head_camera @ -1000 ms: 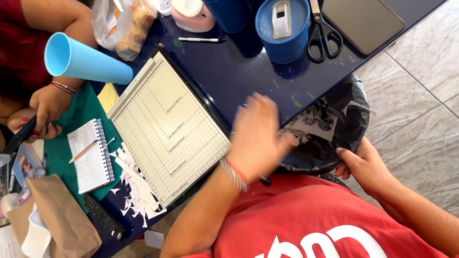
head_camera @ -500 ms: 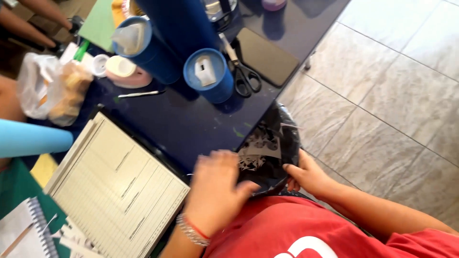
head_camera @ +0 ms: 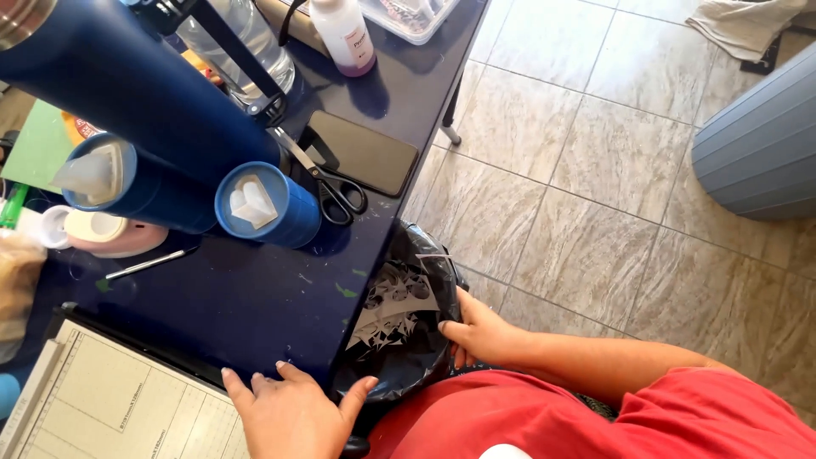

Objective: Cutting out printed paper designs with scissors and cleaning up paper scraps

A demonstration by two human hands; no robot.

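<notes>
My left hand (head_camera: pixel 293 408) lies flat, fingers spread, on the near edge of the dark blue table (head_camera: pixel 255 297), right beside the paper trimmer (head_camera: pixel 102 399). My right hand (head_camera: pixel 480 331) grips the rim of a black bin bag (head_camera: pixel 408 340) that hangs below the table edge. White paper cut-out scraps (head_camera: pixel 391 310) lie inside the bag. Both arms come from my red shirt at the bottom of the view.
On the table stand blue cylindrical containers (head_camera: pixel 268 204), black-handled scissors (head_camera: pixel 327 183), a dark phone (head_camera: pixel 361 153), a white bottle (head_camera: pixel 344 34), a clear water bottle (head_camera: pixel 246 42) and a pink tape dispenser (head_camera: pixel 102 234). Grey tiled floor (head_camera: pixel 595 170) lies to the right, with a grey-blue round object (head_camera: pixel 761 144).
The view has swung right toward the floor. My left hand has moved from over the bag down onto the table edge. My right hand still holds the bag's rim.
</notes>
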